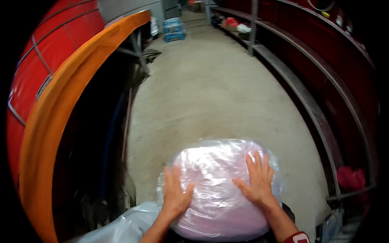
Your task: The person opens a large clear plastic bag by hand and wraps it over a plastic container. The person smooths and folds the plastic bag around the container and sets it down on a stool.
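Note:
A rounded pink bundle (219, 202) wrapped in clear, shiny plastic fills the bottom middle of the head view. What is inside the wrapping cannot be made out beyond its pink colour. My left hand (175, 192) lies on its left side with the fingers stretched forward, slightly blurred. On the right side rests my right hand (257, 178), palm down, with the fingers and thumb spread. Neither hand is closed round the bundle. A sheet of clear plastic (125, 222) lies beside my left forearm, at the bottom left.
Bare concrete floor (202, 89) runs forward between an orange-covered table (69, 85) on the left and metal shelving (300, 85) on the right. A blue stool (174, 30) stands far ahead. Something pink-red (351, 178) sits on the lower right shelf.

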Action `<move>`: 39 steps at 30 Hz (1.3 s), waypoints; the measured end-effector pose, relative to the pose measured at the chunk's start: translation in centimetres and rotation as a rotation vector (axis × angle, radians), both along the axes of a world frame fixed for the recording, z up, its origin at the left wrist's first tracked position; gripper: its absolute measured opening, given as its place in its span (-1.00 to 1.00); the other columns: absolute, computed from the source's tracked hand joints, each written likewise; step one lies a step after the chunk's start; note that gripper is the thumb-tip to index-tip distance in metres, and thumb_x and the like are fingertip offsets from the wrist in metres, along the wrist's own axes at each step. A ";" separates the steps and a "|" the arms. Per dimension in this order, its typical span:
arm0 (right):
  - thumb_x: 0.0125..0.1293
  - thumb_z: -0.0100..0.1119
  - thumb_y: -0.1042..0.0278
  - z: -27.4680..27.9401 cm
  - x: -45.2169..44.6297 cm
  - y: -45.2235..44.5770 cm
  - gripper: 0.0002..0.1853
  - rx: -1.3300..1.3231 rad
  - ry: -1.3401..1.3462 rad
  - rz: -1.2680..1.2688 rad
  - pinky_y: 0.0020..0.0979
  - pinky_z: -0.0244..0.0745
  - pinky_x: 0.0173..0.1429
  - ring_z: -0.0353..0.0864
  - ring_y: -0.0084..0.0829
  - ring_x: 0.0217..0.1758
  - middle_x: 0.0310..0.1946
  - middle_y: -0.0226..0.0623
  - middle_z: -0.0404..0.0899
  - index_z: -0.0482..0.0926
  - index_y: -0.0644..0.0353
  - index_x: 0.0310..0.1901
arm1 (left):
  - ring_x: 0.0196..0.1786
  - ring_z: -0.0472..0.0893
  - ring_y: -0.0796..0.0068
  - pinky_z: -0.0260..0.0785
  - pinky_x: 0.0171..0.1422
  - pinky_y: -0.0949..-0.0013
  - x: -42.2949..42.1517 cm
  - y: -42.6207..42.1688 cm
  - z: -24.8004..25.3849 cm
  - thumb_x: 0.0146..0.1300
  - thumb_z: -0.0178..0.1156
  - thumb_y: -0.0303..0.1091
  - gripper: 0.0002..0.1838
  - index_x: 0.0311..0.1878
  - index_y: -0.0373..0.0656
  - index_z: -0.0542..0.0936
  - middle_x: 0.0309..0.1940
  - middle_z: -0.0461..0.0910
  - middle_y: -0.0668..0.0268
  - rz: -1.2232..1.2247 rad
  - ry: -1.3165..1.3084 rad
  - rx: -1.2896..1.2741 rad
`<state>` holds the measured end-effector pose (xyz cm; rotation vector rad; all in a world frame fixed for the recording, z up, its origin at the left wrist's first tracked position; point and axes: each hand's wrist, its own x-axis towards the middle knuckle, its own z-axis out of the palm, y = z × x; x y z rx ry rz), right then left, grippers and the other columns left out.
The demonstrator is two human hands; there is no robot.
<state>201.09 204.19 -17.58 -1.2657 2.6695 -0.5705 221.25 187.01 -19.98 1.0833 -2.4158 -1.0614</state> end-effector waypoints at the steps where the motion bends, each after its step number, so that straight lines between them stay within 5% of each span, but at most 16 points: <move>1: 0.04 0.06 -0.14 0.2 -0.9 0.6 -0.19 -0.129 -0.168 0.018 -0.03 -0.14 0.27 -0.08 0.06 0.30 0.23 0.04 0.04 0.09 0.18 0.24 | 0.34 -0.01 0.14 -0.19 0.37 0.22 0.1 1.5 -0.8 0.14 0.03 -0.17 -0.28 0.27 -0.33 0.02 0.29 -0.04 -0.05 0.045 -0.073 -0.160; 2: 0.10 0.07 -0.07 -1.5 -3.2 1.6 -0.23 -0.442 -0.563 -0.068 -0.24 -0.03 0.30 0.06 -0.09 0.29 0.22 0.00 0.11 0.07 0.19 0.25 | 0.34 -0.01 0.14 -0.19 0.37 0.22 0.6 1.7 -1.7 0.14 0.03 -0.17 -0.28 0.27 -0.33 0.02 0.29 -0.04 -0.05 -0.017 -0.063 -0.158; 6: 0.13 0.10 0.03 -6.5 -5.6 4.3 -0.27 -0.463 -0.790 -0.370 -0.36 0.12 0.24 0.21 -0.20 0.22 0.19 -0.06 0.19 0.08 0.23 0.24 | 0.36 -0.09 0.17 -0.30 0.38 0.27 2.4 0.3 -4.5 0.09 0.05 -0.18 -0.21 0.30 -0.29 -0.07 0.32 -0.12 0.00 -0.065 0.319 0.202; 9: 0.19 0.04 0.07 -8.7 -5.6 4.5 -0.36 -0.876 -0.991 -0.208 -0.36 0.18 0.21 0.23 -0.32 0.20 0.18 -0.10 0.21 0.15 0.26 0.21 | 0.36 -0.07 0.20 -0.29 0.38 0.28 2.4 0.0 -4.6 0.06 0.07 -0.12 -0.18 0.31 -0.26 -0.06 0.31 -0.08 0.05 -0.051 0.451 0.306; 12: 0.26 -0.11 0.05 -4.7 -7.2 4.0 -0.45 -0.536 -0.778 -0.116 -0.34 0.12 0.24 0.15 -0.32 0.25 0.17 -0.09 0.23 0.24 0.27 0.17 | 0.34 -0.03 0.22 -0.26 0.37 0.28 2.7 -0.4 -3.1 0.01 0.11 -0.05 -0.12 0.31 -0.25 -0.05 0.30 -0.03 0.05 -0.055 0.343 0.203; 14: 0.30 -0.27 -0.03 0.8 -8.4 3.2 -0.44 -0.399 -0.252 -0.028 -0.32 0.08 0.26 0.16 -0.29 0.26 0.16 -0.10 0.25 0.29 0.28 0.14 | 0.31 0.02 0.21 -0.19 0.35 0.27 2.5 0.8 0.5 -0.11 0.19 0.04 -0.01 0.31 -0.25 -0.05 0.28 0.02 0.07 0.132 -0.167 -0.051; 15: 0.30 -0.27 -0.03 1.1 -9.5 1.7 -0.44 -0.397 -0.253 -0.025 -0.32 0.08 0.26 0.16 -0.29 0.26 0.16 -0.10 0.25 0.29 0.28 0.14 | 0.31 0.02 0.21 -0.19 0.35 0.27 2.6 0.5 -1.0 -0.11 0.19 0.04 -0.01 0.31 -0.25 -0.05 0.28 0.02 0.07 0.134 -0.167 -0.049; 17: 0.28 -0.34 -0.16 0.7 -11.0 -2.0 -0.38 -0.283 -0.340 0.350 -0.31 0.08 0.26 0.23 -0.21 0.21 0.14 -0.13 0.29 0.35 0.24 0.10 | 0.29 0.06 0.18 -0.14 0.34 0.27 3.3 -0.5 -5.2 -0.23 0.26 0.05 0.07 0.31 -0.24 -0.04 0.26 0.04 0.08 0.128 0.369 0.421; 18: 0.28 -0.34 -0.16 0.2 -11.6 -3.3 -0.38 -0.281 -0.341 0.355 -0.31 0.08 0.26 0.23 -0.21 0.21 0.14 -0.13 0.29 0.35 0.24 0.10 | 0.29 0.06 0.18 -0.14 0.34 0.27 3.1 -0.5 -5.2 -0.23 0.26 0.05 0.07 0.31 -0.24 -0.04 0.26 0.04 0.08 0.133 0.370 0.422; 20: 0.26 -0.39 -0.24 -1.7 -12.6 -5.6 -0.35 0.004 -0.967 0.169 -0.31 0.09 0.26 0.27 -0.24 0.19 0.13 -0.16 0.30 0.40 0.13 0.08 | 0.28 0.07 0.19 -0.13 0.33 0.28 2.9 0.1 -5.1 -0.27 0.26 -0.02 0.08 0.31 -0.25 -0.05 0.26 0.04 0.08 0.160 0.467 0.555; 23: 0.25 -0.39 -0.27 -14.2 -17.0 -6.2 -0.35 -0.184 -1.270 -0.115 -0.36 0.20 0.16 0.38 -0.33 0.07 0.02 -0.18 0.43 0.49 0.11 -0.02 | 0.30 0.06 0.22 -0.15 0.34 0.28 2.7 0.3 -4.7 -0.22 0.22 -0.05 0.03 0.31 -0.24 -0.05 0.27 0.02 0.07 0.133 0.469 0.566; 25: 0.23 -0.35 -0.29 -13.0 -17.2 -5.6 -0.34 -0.104 -0.874 -0.120 -0.42 0.29 0.02 0.47 -0.41 -0.11 -0.15 -0.20 0.53 0.55 0.17 -0.15 | 0.30 0.05 0.22 -0.16 0.34 0.27 2.9 -0.2 -5.8 -0.19 0.20 -0.05 0.01 0.31 -0.24 -0.05 0.28 0.01 0.07 0.144 0.429 0.487; 27: 0.22 -0.27 -0.28 -11.5 -16.6 -3.5 -0.35 -0.479 -1.045 -0.331 -0.48 0.31 -0.08 0.49 -0.46 -0.27 -0.32 -0.25 0.58 0.57 0.23 -0.30 | 0.31 0.03 0.23 -0.17 0.35 0.27 3.8 -0.1 -6.2 -0.16 0.18 -0.05 -0.02 0.31 -0.24 -0.04 0.28 0.00 0.07 0.119 0.343 0.444; 30: 0.20 -0.20 -0.26 -3.9 -13.2 2.0 -0.35 -0.387 -0.855 -0.303 -0.46 0.28 0.04 0.47 -0.37 -0.08 -0.14 -0.14 0.51 0.49 0.28 -0.12 | 0.33 0.01 0.21 -0.20 0.36 0.24 3.2 -0.5 -5.2 -0.09 0.18 0.08 -0.02 0.31 -0.23 -0.03 0.30 -0.02 0.09 0.057 0.375 0.410; 35: 0.08 -0.03 -0.26 -2.1 -0.9 10.9 -0.08 -0.302 -0.250 -0.022 -0.25 -0.07 0.34 -0.02 -0.11 0.34 0.26 0.06 -0.01 -0.05 0.33 0.26 | 0.35 -0.03 0.18 -0.25 0.37 0.17 6.5 2.3 -2.1 -0.10 0.08 0.36 0.06 0.31 -0.21 -0.02 0.31 -0.05 0.12 0.180 0.536 0.089; 39: 0.04 0.02 -0.26 -6.6 2.6 11.6 -0.05 -0.500 -0.500 -0.127 -0.25 -0.10 0.35 -0.03 -0.07 0.34 0.26 0.10 -0.02 -0.05 0.34 0.26 | 0.36 -0.09 0.16 -0.25 0.37 0.24 9.8 7.7 -5.5 -0.17 0.23 0.25 0.18 0.33 -0.19 -0.22 0.31 -0.13 0.00 0.102 0.278 0.161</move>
